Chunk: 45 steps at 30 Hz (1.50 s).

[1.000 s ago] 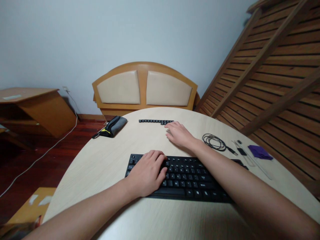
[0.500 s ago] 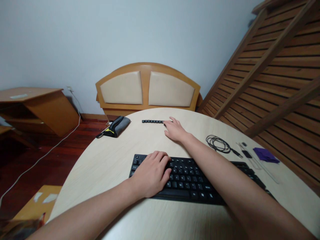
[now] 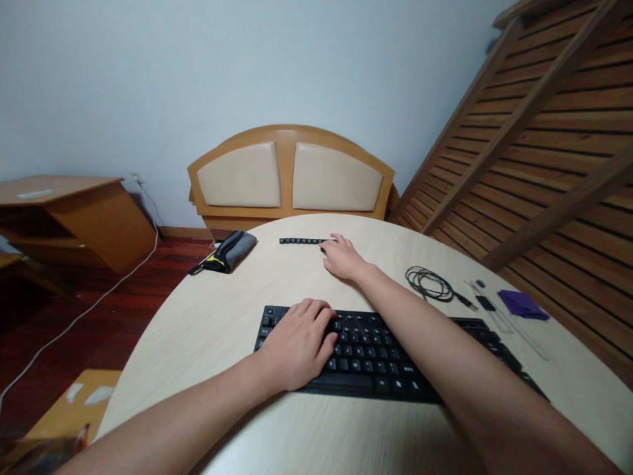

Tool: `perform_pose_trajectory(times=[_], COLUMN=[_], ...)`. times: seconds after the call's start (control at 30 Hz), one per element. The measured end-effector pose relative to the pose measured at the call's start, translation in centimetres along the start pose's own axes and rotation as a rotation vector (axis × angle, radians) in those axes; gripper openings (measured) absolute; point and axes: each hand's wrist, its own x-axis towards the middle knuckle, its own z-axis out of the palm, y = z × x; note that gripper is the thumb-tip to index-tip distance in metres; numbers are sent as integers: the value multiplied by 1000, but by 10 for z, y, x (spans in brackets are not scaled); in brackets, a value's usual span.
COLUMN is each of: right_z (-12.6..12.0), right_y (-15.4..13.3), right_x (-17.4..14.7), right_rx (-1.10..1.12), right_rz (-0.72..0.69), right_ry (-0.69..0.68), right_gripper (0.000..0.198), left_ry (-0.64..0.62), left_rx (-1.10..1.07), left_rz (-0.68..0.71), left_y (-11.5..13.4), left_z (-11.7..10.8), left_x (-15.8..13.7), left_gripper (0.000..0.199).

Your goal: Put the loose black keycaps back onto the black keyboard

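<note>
Black keycaps (image 3: 299, 241) sit in a straight row on the far side; R hand (image 3: 342, 256) is at the row's right end, palm down, fingers slightly spread, index tip bent down by a dark spot that's prob. a cap. Can't tell if it's a pinch or just a touch, since the hand hides that end. L hand (image 3: 297, 343) rests on the black keyboard (image 3: 346, 382), fingers side by side & loosely bent over the upper keys, thumb held apart, out to the right.

Keyboard lies lengthwise across the near half. Left end shows past L hand; R forearm passes over its right part, w/ the right end visible beyond. Strip of counter (image 3: 217, 316) in front of its near edge. Wide open room btwn keyboard's far edge & keycaps, partly crossed by R forearm. Counter's curved far edge runs a little behind the row, wooden headboard (image 3: 287, 178) beyond that.

Left: folded grey/black pouch (image 3: 237, 247) w/ yellow trim, close to the edge, strap toward it; open stretch btwn pouch & keycaps. Right of R forearm is tighter: coiled USB cable (image 3: 430, 284), wire tool (image 3: 485, 303) w/ black grip, thin pale rod (image 3: 527, 340), folded purple cloth (image 3: 521, 305) near the right edge. Slatted wood panel (image 3: 568, 132) slants up past that edge.
</note>
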Motion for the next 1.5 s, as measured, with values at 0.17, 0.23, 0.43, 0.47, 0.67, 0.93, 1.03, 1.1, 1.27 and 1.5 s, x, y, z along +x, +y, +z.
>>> perform_pose_trajectory(times=[0.17, 0.23, 0.43, 0.47, 0.67, 0.93, 1.03, 1.1, 1.27, 1.5], right_z=[-1, -3, -17, -21, -47, -33, -31, -32, -37, -33], right_y=[-1, -1, -4, -5, -15, -22, -23, -23, -25, -25], right_x=[-1, -4, -40, -52, -127, -162, -162, -163, -166, -168], right_rx=[46, 76, 186, 209, 382, 719, 712, 711, 699, 667], right_rz=[-27, -42, -66, -68, -16, 59, 32, 13, -4, 5], right_ry=[12, 0, -55, -65, -45, 72, 92, 91, 84, 79], right_gripper=[32, 25, 20, 19, 19, 17, 19, 19, 20, 23], left_ry=[-4, -8, -20, -18, -5, -20, -23, -28, -40, -52], left_rx=[-6, -6, -7, -6, -2, -22, -24, -31, -40, -32], left_rz=[2, -1, 1, 3, 22, 15, 14, 9, -1, -1], left_y=[0, 0, 0, 0, -2, -1, -1, 0, 0, 0], left_z=[0, -1, -1, 0, 1, -2, -2, -3, -3, -4], left_x=[0, 0, 0, 0, -1, -3, -3, -2, -2, -3], left_gripper=[24, 25, 26, 26, 26, 28, 27, 28, 30, 30])
